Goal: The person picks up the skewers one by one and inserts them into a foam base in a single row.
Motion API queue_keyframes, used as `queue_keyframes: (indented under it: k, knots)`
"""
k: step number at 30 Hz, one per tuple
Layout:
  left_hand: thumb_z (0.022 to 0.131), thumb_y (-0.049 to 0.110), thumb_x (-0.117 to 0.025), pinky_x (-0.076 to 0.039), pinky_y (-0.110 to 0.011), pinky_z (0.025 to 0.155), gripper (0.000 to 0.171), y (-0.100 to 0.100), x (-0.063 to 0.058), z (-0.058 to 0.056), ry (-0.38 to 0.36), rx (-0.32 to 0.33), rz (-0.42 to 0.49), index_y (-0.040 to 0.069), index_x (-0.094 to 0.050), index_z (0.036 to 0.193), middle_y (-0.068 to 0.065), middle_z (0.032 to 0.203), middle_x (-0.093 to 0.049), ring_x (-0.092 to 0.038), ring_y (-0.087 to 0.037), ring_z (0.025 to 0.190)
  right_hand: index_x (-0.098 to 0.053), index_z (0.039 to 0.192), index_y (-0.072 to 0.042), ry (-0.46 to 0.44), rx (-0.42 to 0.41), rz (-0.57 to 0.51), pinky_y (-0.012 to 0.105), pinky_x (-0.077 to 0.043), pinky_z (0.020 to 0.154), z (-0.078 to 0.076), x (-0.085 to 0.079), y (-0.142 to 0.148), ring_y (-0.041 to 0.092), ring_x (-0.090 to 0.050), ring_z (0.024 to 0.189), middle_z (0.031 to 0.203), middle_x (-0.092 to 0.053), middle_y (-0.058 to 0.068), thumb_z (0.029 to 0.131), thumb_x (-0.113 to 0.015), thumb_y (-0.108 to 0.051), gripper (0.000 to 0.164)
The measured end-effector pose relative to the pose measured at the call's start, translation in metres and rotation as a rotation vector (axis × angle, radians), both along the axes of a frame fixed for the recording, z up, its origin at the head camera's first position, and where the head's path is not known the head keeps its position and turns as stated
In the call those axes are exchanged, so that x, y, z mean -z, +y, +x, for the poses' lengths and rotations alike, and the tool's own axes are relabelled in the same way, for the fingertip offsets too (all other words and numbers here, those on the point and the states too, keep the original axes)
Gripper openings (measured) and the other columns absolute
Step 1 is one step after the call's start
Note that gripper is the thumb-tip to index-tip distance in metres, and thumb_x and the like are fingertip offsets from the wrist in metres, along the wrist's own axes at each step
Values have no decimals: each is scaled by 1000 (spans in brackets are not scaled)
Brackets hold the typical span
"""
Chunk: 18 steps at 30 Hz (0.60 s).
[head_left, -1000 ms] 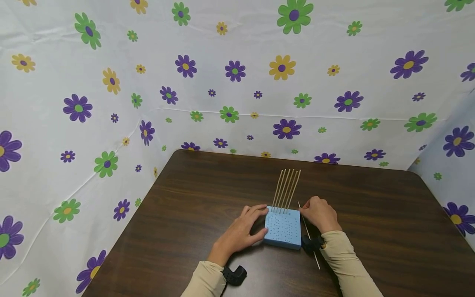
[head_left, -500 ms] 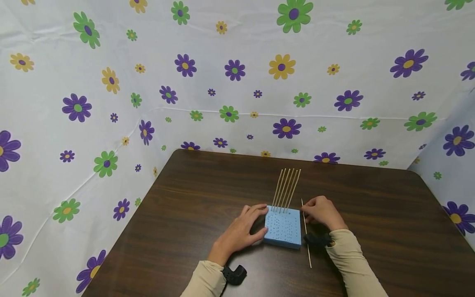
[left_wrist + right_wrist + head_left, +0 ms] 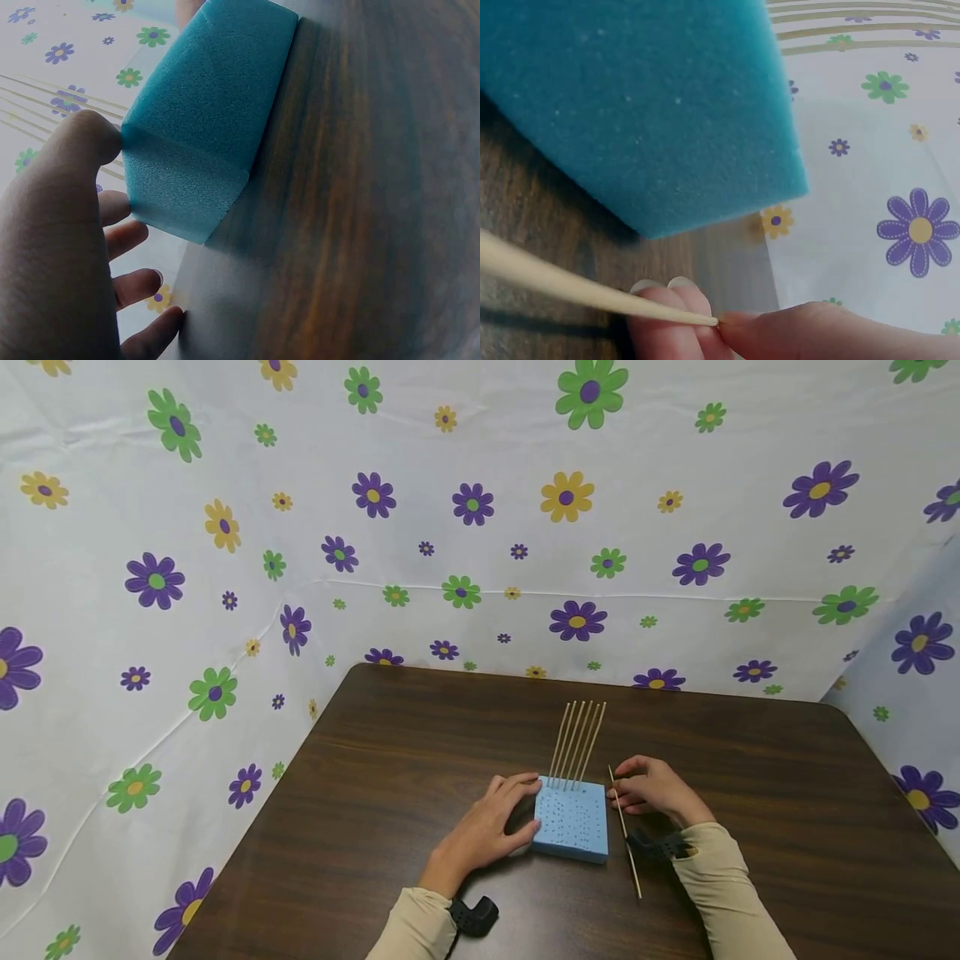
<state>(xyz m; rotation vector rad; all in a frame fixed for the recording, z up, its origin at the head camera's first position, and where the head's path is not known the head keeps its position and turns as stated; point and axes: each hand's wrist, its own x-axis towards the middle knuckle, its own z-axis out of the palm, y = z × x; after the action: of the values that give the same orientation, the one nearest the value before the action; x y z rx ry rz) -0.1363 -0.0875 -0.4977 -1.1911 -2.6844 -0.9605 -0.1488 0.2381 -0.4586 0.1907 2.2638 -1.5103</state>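
Note:
A light blue foam block (image 3: 570, 827) dotted with small holes lies on the table. Several thin wooden skewers (image 3: 576, 745) stand in a row along its far edge, leaning slightly right. My left hand (image 3: 483, 835) holds the block's left side, thumb at the near part and fingertips at the far left corner. Just right of the block, my right hand (image 3: 660, 789) pinches another wooden skewer (image 3: 630, 850) near its far end; its long part slants back toward me. In the right wrist view, thumb and fingertips meet at that skewer's end (image 3: 682, 316), below the block (image 3: 645, 112).
The dark wood-grain table (image 3: 420, 735) reaches back to a white flowered cloth (image 3: 465, 460) that hangs behind it and at both sides. A black wrist camera (image 3: 474, 917) sits on the left wrist, another (image 3: 658, 845) on the right.
My right hand has shifted slightly right, away from the block, its fingers changing position on the skewer. The skewer's near end swung left, then back right. The left hand stays put.

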Motion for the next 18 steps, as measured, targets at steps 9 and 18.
queue_keyframes:
  k: [9,18]
  knots:
    - [106,46,-54,-53,-40,98,56,1,1,0,-6,3,-1,21,-47,156,0,164,-43,-49,-16,126,-67,128,9,33,-19,-84,32,-63,73,0,2,6,16,-76,84,100,-79,9,104,-58,-11,32]
    - [107,46,-53,-53,-41,98,55,0,1,0,3,-1,-5,21,-47,156,0,164,-44,-50,-16,127,-63,136,8,163,-6,-120,29,-59,92,-3,0,11,9,-75,102,117,-78,15,109,-54,-21,41]
